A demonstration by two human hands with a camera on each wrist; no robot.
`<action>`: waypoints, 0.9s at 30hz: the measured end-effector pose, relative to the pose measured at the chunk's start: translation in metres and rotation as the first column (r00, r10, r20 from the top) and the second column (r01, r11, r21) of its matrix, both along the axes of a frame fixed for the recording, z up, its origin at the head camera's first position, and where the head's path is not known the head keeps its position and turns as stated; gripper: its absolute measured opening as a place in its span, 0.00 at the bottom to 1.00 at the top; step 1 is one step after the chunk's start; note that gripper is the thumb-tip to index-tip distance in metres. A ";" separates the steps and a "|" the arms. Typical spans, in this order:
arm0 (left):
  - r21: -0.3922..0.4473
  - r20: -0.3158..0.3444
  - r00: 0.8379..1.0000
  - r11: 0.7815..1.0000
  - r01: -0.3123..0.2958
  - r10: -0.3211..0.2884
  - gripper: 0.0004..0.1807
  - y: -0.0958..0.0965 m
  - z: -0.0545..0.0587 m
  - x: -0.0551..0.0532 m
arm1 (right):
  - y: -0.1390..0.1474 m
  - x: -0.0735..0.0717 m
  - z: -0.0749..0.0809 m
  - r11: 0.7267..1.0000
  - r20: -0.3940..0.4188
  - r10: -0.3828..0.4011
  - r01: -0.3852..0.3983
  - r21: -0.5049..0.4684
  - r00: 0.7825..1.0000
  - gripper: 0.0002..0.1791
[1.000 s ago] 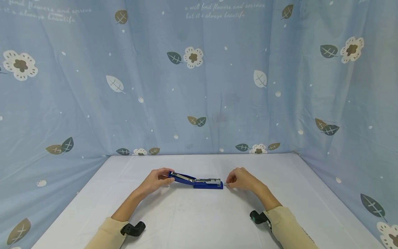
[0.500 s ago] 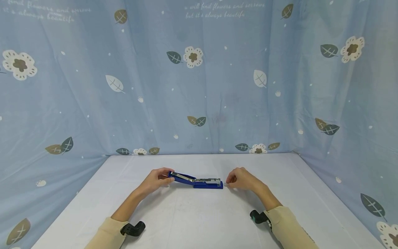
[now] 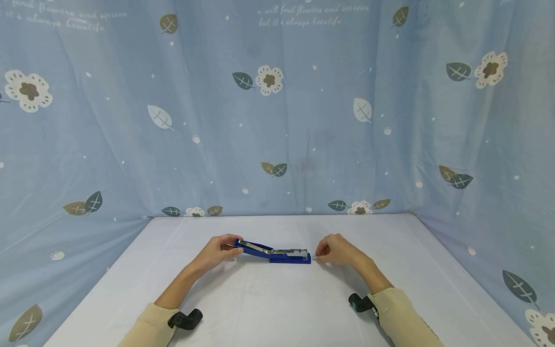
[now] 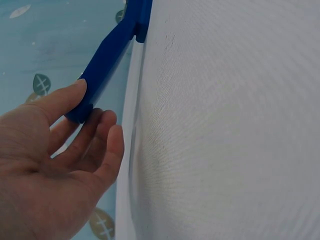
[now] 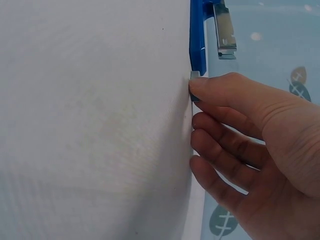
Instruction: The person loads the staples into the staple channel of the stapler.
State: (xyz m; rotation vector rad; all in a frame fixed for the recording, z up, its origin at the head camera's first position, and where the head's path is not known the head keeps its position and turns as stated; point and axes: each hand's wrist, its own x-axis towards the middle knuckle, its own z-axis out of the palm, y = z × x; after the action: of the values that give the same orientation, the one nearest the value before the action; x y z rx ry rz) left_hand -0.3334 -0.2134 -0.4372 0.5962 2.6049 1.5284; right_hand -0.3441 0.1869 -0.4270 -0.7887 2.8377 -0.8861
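A blue stapler [image 3: 290, 259] stands on the white table, its top arm [image 3: 256, 248] swung far back to the left and the metal staple magazine [image 5: 224, 30] exposed. My left hand [image 3: 217, 251] pinches the end of that raised arm; in the left wrist view the thumb [image 4: 70, 97] lies on the blue plastic with the fingers under it. Just off the stapler's right end, my right hand [image 3: 338, 249] pinches a small grey strip of staples [image 5: 195, 75] between thumb and forefinger, close to the tabletop. The fingers cover part of the strip.
The white table [image 3: 277, 299] reaches back to a blue patterned curtain [image 3: 277, 120], which also hangs along both sides. A black wrist camera [image 3: 186, 319] sits on the left cuff, and another black camera [image 3: 361, 302] on the right cuff.
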 end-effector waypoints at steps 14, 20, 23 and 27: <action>-0.009 -0.011 1.000 1.000 -0.004 0.004 0.26 0.000 -0.001 0.000 | 0.001 -0.002 -0.003 1.000 -0.008 0.008 -0.008 -0.009 1.000 0.03; -0.006 -0.012 1.000 1.000 -0.001 0.001 0.26 0.000 0.000 0.001 | 0.001 -0.002 -0.003 1.000 -0.012 0.011 -0.011 -0.008 1.000 0.02; -0.009 -0.011 1.000 1.000 -0.003 0.003 0.26 0.001 0.001 0.001 | 0.001 -0.001 -0.003 1.000 -0.015 0.013 -0.013 -0.005 1.000 0.03; -0.004 -0.009 1.000 1.000 -0.005 0.005 0.26 0.001 0.000 0.001 | 0.001 -0.001 -0.003 1.000 -0.022 0.014 -0.014 0.000 1.000 0.03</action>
State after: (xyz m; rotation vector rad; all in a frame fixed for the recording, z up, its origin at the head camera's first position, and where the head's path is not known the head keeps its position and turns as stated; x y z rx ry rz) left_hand -0.3325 -0.2126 -0.4369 0.5980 2.6171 1.5247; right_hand -0.3456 0.1883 -0.4305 -0.8222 2.8479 -0.8815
